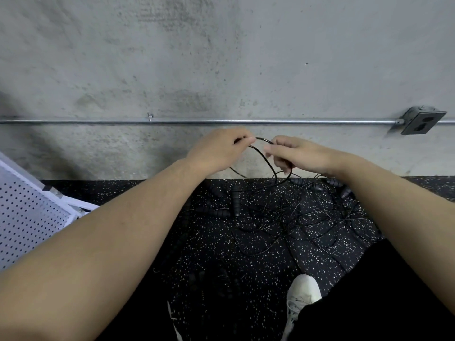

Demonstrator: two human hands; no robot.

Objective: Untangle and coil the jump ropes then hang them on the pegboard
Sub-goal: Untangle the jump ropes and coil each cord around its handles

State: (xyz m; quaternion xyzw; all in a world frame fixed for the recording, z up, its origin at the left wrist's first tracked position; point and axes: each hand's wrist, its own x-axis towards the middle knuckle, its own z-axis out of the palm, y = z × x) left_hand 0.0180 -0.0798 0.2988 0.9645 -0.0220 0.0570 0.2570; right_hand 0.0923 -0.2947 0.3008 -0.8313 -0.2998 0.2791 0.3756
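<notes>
A thin black rope loop [264, 157] is pinched between the left hand [216, 150] and the right hand [299, 153], both curled round it and raised before the concrete wall [221, 57]. From the hands the loop hangs down to the tangled jump ropes [290, 212], spread on the speckled floor [221, 254] below and to the right. A white pegboard [27, 217] is seen leaning at far left, well apart.
</notes>
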